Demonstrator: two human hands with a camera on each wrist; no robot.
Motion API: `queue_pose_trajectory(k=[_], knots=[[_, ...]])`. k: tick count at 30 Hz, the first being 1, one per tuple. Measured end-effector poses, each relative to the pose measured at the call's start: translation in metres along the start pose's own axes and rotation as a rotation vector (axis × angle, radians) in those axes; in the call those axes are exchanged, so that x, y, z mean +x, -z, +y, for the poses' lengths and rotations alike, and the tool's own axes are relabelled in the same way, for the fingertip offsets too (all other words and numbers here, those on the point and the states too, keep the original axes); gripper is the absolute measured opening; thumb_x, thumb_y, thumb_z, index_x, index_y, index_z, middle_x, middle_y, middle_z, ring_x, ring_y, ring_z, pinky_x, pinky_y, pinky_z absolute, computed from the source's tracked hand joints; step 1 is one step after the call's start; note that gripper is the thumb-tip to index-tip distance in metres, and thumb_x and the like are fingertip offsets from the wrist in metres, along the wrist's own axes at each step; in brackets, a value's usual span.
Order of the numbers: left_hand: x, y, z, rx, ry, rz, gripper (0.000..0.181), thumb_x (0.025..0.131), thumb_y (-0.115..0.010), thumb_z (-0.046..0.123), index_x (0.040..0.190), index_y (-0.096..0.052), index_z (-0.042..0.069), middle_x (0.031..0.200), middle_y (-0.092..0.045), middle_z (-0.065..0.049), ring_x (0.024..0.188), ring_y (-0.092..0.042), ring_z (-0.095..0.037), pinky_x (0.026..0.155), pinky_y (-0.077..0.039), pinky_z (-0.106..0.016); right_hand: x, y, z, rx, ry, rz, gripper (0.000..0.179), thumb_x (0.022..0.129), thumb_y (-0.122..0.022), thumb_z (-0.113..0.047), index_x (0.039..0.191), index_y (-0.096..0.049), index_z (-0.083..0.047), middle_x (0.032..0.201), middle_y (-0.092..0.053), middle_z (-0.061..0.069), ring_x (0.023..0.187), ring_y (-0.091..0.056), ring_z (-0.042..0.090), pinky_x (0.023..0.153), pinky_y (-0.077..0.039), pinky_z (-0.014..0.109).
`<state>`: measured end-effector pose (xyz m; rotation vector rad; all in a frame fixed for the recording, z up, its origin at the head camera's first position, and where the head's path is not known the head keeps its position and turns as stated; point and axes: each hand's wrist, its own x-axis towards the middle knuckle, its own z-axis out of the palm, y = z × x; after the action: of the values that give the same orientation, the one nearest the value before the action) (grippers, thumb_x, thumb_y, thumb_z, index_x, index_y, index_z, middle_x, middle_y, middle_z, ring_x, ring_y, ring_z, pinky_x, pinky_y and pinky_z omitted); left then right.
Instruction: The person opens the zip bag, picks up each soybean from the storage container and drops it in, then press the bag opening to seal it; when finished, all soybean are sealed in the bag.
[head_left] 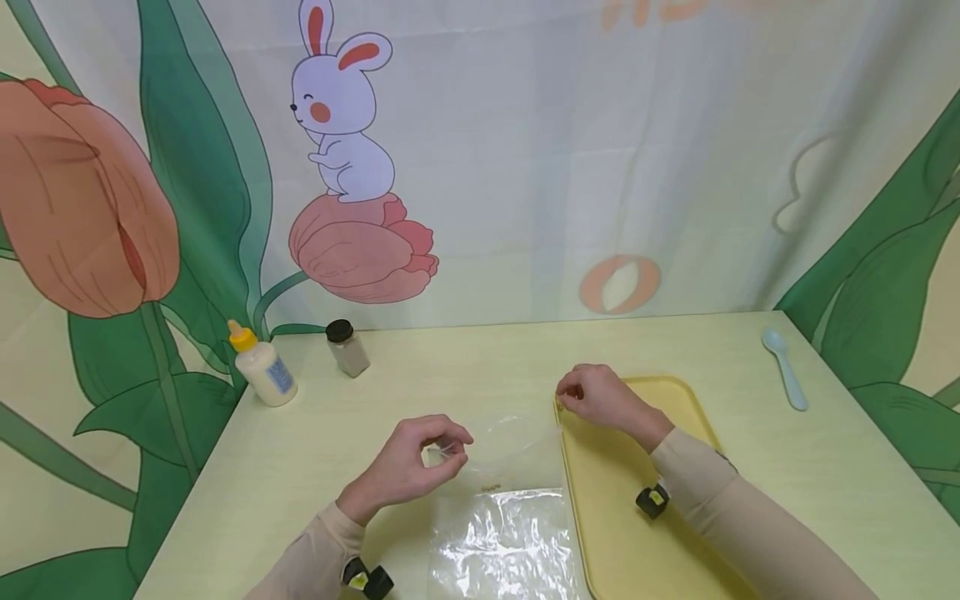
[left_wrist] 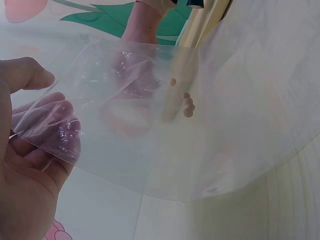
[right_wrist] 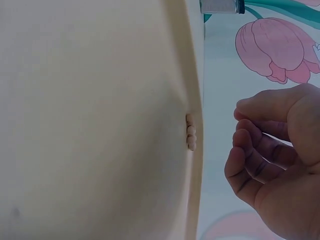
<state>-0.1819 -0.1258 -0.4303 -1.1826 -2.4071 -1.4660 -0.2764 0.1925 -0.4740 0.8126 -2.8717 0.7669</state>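
Note:
My left hand (head_left: 412, 454) pinches the edge of a clear plastic bag (head_left: 502, 542) between thumb and fingers, lifting its mouth off the table. Several small round beige beans (head_left: 491, 487) show at the bag; the left wrist view has these beans (left_wrist: 188, 106) seen through the film. Over the far left corner of the yellow tray (head_left: 630, 542) is my right hand (head_left: 596, 396), fingers bent and thumb close to the index fingertip. Nothing shows between them in the right wrist view. A short row of beans (right_wrist: 191, 132) lies along the tray's rim, beside those fingertips.
At the back left of the table stand a white bottle (head_left: 266, 375) with a yellow cap and a small jar (head_left: 350, 354) with a black lid. A light blue spoon (head_left: 787, 371) lies at the far right. Behind the table hangs a printed curtain (head_left: 487, 167).

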Motion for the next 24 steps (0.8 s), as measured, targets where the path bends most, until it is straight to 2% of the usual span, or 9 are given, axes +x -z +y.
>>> queue_pose_trajectory(k=[10, 15, 24], knots=[[0.0, -0.001, -0.002, -0.002, -0.001, 0.001, 0.015, 0.082, -0.068, -0.006, 0.094, -0.069, 0.003, 0.083, -0.068, -0.011, 0.076, -0.061, -0.008, 0.074, -0.058, -0.033, 0.0, -0.011, 0.012, -0.042, 0.043, 0.014, 0.011, 0.082, -0.069, -0.004, 0.089, -0.076, -0.006, 0.08, -0.068, 0.001, 0.068, -0.053, 0.008, 0.063, -0.048, 0.023], [-0.001, -0.002, -0.003, -0.005, 0.022, 0.003, 0.014, 0.083, -0.067, -0.005, 0.094, -0.069, 0.004, 0.083, -0.068, -0.01, 0.076, -0.06, -0.007, 0.074, -0.057, -0.033, 0.0, -0.015, 0.013, -0.032, 0.036, -0.011, 0.01, 0.083, -0.068, -0.004, 0.089, -0.076, -0.007, 0.082, -0.069, 0.001, 0.071, -0.055, 0.009, 0.065, -0.049, 0.026], [-0.002, -0.002, -0.006, -0.01, 0.019, 0.0, 0.014, 0.083, -0.067, -0.005, 0.094, -0.069, 0.003, 0.083, -0.068, -0.01, 0.076, -0.06, -0.006, 0.074, -0.057, -0.033, 0.002, -0.02, 0.016, -0.072, 0.039, -0.042, 0.011, 0.083, -0.067, -0.002, 0.081, -0.073, -0.011, 0.076, -0.063, -0.005, 0.07, -0.051, 0.009, 0.067, -0.047, 0.028]])
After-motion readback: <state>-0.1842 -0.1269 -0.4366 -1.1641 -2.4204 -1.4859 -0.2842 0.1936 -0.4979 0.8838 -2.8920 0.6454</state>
